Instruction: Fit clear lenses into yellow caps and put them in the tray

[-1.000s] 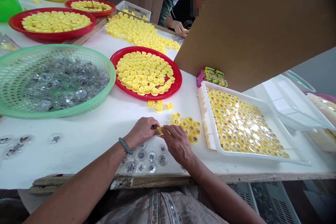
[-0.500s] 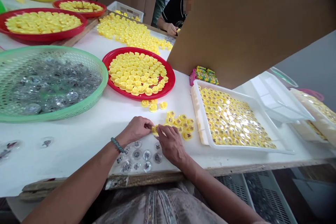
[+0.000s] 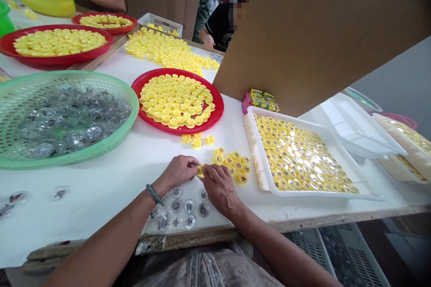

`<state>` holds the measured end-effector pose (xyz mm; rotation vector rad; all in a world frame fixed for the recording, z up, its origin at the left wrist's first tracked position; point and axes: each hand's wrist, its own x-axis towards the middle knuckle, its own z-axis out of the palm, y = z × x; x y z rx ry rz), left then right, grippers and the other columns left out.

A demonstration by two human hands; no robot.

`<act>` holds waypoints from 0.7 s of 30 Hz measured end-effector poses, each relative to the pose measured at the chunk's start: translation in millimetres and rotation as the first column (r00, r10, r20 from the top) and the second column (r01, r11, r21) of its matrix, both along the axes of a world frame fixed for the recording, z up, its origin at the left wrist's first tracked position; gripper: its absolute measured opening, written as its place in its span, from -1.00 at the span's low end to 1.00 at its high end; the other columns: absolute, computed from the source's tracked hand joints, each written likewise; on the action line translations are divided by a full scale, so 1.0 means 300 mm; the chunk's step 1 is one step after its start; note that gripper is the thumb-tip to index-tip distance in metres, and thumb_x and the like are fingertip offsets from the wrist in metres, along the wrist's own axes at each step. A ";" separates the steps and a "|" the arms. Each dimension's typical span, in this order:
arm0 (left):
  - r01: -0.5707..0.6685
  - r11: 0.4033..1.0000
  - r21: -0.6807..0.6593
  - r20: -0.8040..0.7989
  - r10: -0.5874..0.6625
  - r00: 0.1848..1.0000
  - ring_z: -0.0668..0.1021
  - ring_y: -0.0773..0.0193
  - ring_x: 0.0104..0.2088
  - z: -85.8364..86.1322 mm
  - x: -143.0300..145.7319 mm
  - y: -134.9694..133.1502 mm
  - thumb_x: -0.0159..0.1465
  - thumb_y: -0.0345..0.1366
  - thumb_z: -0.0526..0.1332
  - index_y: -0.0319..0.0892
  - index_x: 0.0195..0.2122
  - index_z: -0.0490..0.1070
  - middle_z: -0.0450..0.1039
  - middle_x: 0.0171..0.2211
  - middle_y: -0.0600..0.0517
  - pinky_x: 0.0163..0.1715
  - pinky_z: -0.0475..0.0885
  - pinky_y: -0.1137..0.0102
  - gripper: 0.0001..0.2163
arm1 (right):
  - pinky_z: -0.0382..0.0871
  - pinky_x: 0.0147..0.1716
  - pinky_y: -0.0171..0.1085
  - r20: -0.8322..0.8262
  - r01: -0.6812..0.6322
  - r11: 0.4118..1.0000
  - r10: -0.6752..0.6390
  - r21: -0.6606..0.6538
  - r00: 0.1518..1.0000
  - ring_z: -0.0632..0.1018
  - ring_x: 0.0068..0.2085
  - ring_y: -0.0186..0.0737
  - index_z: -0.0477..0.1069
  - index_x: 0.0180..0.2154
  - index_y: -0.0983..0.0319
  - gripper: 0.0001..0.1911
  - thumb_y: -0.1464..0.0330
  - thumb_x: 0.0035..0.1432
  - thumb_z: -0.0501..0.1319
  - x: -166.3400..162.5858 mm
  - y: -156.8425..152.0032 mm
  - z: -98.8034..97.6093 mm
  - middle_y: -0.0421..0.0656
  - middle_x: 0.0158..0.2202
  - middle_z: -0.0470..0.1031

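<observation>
Between my two hands is a small yellow plastic cup-shaped piece (image 3: 200, 171), partly covered by fingers. My left hand (image 3: 178, 171), with a beaded bracelet at the wrist, pinches its left side. From the right, my right hand (image 3: 220, 188) closes its fingers on the same piece. Several clear round discs with printed animal pictures (image 3: 189, 206) lie on the table below the hands. Just right of my right hand sits a cluster of yellow pieces with pictures on top (image 3: 237, 161). A few plain yellow pieces (image 3: 196, 143) rest above.
A red tray (image 3: 220, 112) of yellow pieces stands ahead, with a green basket (image 3: 133, 116) of clear discs at left. At right, a white tray (image 3: 261, 179) holds finished-looking yellow pieces beside a cardboard panel (image 3: 286, 36). Two other people work across the table.
The view has tilted slightly, so the scene sits lower. Both hands stay together on the yellow piece. At the far left, the co-worker's gloved hands have shifted over the yellow basin.
</observation>
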<state>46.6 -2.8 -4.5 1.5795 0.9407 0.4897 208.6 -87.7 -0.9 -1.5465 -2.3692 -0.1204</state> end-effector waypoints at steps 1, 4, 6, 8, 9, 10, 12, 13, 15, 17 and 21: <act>-0.001 1.000 -0.020 -0.003 0.001 1.000 0.43 0.27 -0.57 0.001 0.004 0.001 0.09 -0.25 0.15 -0.20 -0.32 0.51 0.41 -0.60 0.08 -0.57 0.29 0.46 -0.79 | 0.20 -0.12 -0.09 0.011 0.005 1.000 -0.005 -0.004 1.000 0.36 -0.07 -0.10 0.32 -0.05 0.28 -0.77 0.40 0.27 0.04 -0.004 -0.004 0.002 -0.02 -0.07 0.41; -0.015 0.998 -0.069 0.011 0.016 1.000 0.42 0.28 -0.59 0.004 0.014 0.004 0.10 -0.20 0.16 -0.21 -0.37 0.49 0.39 -0.62 0.08 -0.57 0.29 0.46 -0.79 | 0.19 -0.11 -0.08 0.007 0.032 0.999 -0.032 -0.028 0.999 0.36 -0.06 -0.09 0.30 -0.05 0.29 -0.77 0.44 0.26 0.03 -0.013 -0.012 0.008 -0.01 -0.08 0.40; -0.039 0.996 -0.084 0.021 0.041 0.999 0.41 0.28 -0.60 0.000 0.020 0.001 0.11 -0.15 0.18 -0.22 -0.39 0.47 0.37 -0.63 0.08 -0.59 0.28 0.46 -0.77 | 0.19 -0.11 -0.09 -0.017 0.048 0.998 -0.049 -0.047 0.999 0.37 -0.07 -0.11 0.31 -0.07 0.28 -0.78 0.44 0.25 0.03 -0.016 -0.013 0.011 -0.02 -0.09 0.41; -0.078 0.993 -0.094 0.027 0.081 0.996 0.41 0.28 -0.62 -0.009 0.027 -0.005 0.10 -0.12 0.19 -0.22 -0.40 0.44 0.36 -0.65 0.09 -0.61 0.27 0.46 -0.76 | 0.19 -0.11 -0.10 -0.047 0.055 0.997 -0.057 -0.053 0.997 0.37 -0.08 -0.12 0.32 -0.09 0.27 -0.78 0.44 0.24 0.04 -0.016 -0.011 0.013 -0.02 -0.10 0.41; -0.101 0.990 -0.097 0.030 0.105 0.994 0.40 0.28 -0.63 -0.015 0.031 -0.008 0.10 -0.11 0.20 -0.21 -0.40 0.43 0.35 -0.65 0.10 -0.62 0.27 0.46 -0.76 | 0.18 -0.11 -0.11 -0.058 0.054 0.997 -0.057 -0.048 0.997 0.38 -0.08 -0.12 0.32 -0.08 0.28 -0.78 0.45 0.23 0.04 -0.016 -0.009 0.014 -0.03 -0.10 0.41; -0.123 0.988 -0.096 0.033 0.127 0.991 0.41 0.28 -0.64 -0.021 0.036 -0.012 0.10 -0.12 0.20 -0.20 -0.41 0.41 0.35 -0.65 0.10 -0.63 0.27 0.46 -0.77 | 0.18 -0.11 -0.11 -0.066 0.051 0.998 -0.054 -0.041 0.996 0.38 -0.08 -0.13 0.31 -0.08 0.28 -0.77 0.45 0.22 0.05 -0.015 -0.008 0.016 -0.03 -0.11 0.41; -0.162 0.983 -0.082 0.023 0.164 0.986 0.40 0.29 -0.65 -0.032 0.045 -0.017 0.10 -0.14 0.20 -0.19 -0.43 0.38 0.35 -0.66 0.11 -0.63 0.26 0.46 -0.80 | 0.16 -0.10 -0.11 -0.074 0.043 0.999 -0.045 -0.029 0.996 0.38 -0.08 -0.14 0.32 -0.08 0.28 -0.76 0.47 0.20 0.06 -0.013 -0.006 0.024 -0.05 -0.12 0.42; -0.179 0.981 -0.068 0.010 0.180 0.984 0.40 0.30 -0.66 -0.037 0.049 -0.019 0.10 -0.15 0.20 -0.18 -0.45 0.37 0.35 -0.67 0.11 -0.63 0.25 0.46 -0.81 | 0.14 -0.09 -0.11 -0.074 0.041 0.999 -0.043 -0.025 0.996 0.37 -0.08 -0.14 0.33 -0.08 0.28 -0.76 0.48 0.19 0.07 -0.011 -0.005 0.030 -0.06 -0.13 0.43; -0.196 0.979 -0.053 -0.011 0.196 0.981 0.40 0.30 -0.67 -0.043 0.054 -0.019 0.12 -0.17 0.20 -0.17 -0.45 0.36 0.36 -0.67 0.11 -0.63 0.23 0.47 -0.83 | 0.11 -0.05 -0.09 -0.077 0.042 0.999 -0.043 -0.013 0.996 0.37 -0.07 -0.13 0.37 -0.13 0.27 -0.79 0.48 0.18 0.09 -0.004 -0.001 0.046 -0.08 -0.17 0.46; -0.192 0.980 -0.057 -0.012 0.191 0.981 0.40 0.30 -0.67 -0.044 0.050 -0.012 0.13 -0.17 0.20 -0.16 -0.44 0.36 0.37 -0.65 0.12 -0.63 0.22 0.46 -0.83 | 0.09 -0.04 -0.09 -0.095 0.047 0.999 -0.047 -0.008 0.994 0.36 -0.06 -0.12 0.42 -0.24 0.24 -0.86 0.45 0.18 0.11 0.009 0.013 0.066 -0.11 -0.23 0.48; -0.242 0.970 0.029 -0.045 0.243 0.969 0.44 0.28 -0.60 -0.027 0.013 0.015 0.13 -0.17 0.26 -0.15 -0.41 0.39 0.41 -0.60 0.12 -0.58 0.24 0.45 -0.84 | 0.14 -0.10 -0.14 -0.144 0.109 0.994 -0.111 -0.018 0.983 0.40 -0.12 -0.15 0.44 -0.24 0.21 -0.83 0.40 0.22 0.08 0.049 0.111 0.097 -0.11 -0.21 0.49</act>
